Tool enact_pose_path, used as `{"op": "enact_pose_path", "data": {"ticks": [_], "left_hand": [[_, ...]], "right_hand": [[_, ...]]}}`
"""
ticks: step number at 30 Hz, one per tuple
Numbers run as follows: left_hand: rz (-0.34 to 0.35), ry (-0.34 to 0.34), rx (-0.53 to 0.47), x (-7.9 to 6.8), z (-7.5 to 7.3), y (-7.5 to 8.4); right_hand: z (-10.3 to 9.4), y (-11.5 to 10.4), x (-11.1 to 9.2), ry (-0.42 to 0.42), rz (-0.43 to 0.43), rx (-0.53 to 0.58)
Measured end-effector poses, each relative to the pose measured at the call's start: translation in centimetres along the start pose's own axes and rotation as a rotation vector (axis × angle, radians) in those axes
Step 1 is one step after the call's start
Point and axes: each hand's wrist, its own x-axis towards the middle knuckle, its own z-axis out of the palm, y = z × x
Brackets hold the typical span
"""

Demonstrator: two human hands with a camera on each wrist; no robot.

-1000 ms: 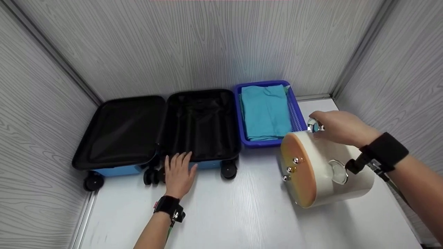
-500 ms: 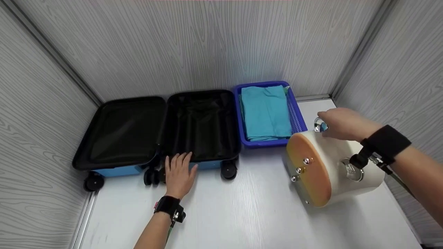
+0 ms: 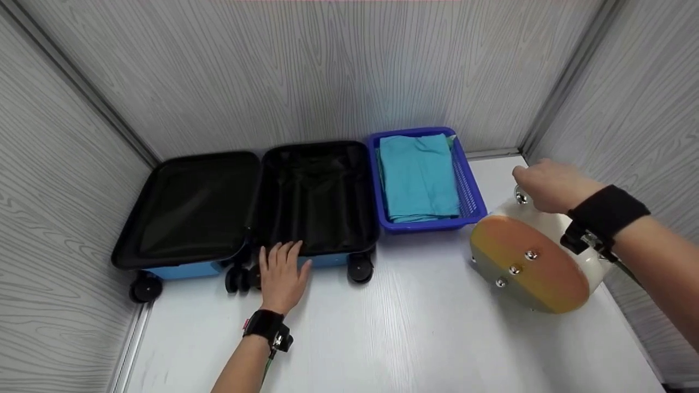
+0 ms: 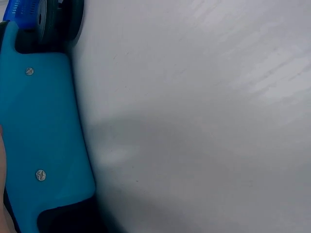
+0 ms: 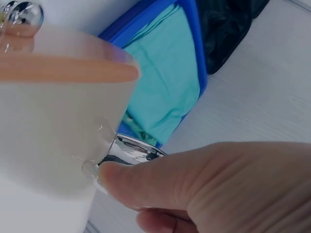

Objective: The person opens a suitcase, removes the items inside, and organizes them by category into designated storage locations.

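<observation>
My right hand [image 3: 560, 185] grips the chrome handle [image 5: 133, 150] of a cream box [image 5: 48, 141] with rounded sides. Its oval, orange-and-yellow end panel [image 3: 551, 245], dotted with shiny silver knobs, faces me in the head view. Most of the cream side is behind my wrist there. My left hand [image 3: 283, 278] lies with straightened fingers over the near rim of an open blue suitcase with a black inside [image 3: 322, 213]. Only a sliver of that hand shows in the left wrist view, against the blue shell [image 4: 43, 121].
The suitcase's other half [image 3: 196, 207] lies to the left, with black wheels [image 3: 146, 287] towards me. Between suitcase and box stands a blue basket [image 3: 469, 188] holding folded turquoise cloth [image 3: 418, 177]. Grey wood-grain walls [image 3: 327, 71] enclose the white tabletop [image 3: 382, 333].
My right hand has carried the box rightward by its handle and turned it, so the orange end faces me more fully. My left hand has stayed on the suitcase rim.
</observation>
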Motion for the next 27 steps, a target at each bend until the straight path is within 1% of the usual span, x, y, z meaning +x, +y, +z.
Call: {"op": "enact_pose_path", "data": {"ticks": [4, 8, 12, 16, 22, 27], "left_hand": [[-0.016, -0.015, 0.007, -0.1, -0.1, 0.1], [-0.023, -0.018, 0.007, -0.2, -0.1, 0.2], [-0.024, -0.023, -0.008, -0.2, -0.1, 0.2], [-0.025, -0.02, -0.015, -0.3, 0.0, 0.3], [-0.031, -0.015, -0.008, -0.4, 0.0, 0.4], [-0.036, -0.028, -0.005, -0.4, -0.2, 0.6]], "right_hand": [[0.3, 0.7, 0.4, 0.014, 0.015, -0.022], [0.5, 1.3, 0.9, -0.001, 0.077, -0.02], [0.8, 1.7, 1.3, -0.004, 0.127, -0.059], [1.0, 2.0, 1.7, 0.01, 0.151, -0.12], [1.3, 2.5, 2.4, 0.026, 0.163, -0.209], [1.5, 2.7, 2.9, 0.073, 0.188, -0.228]]}}
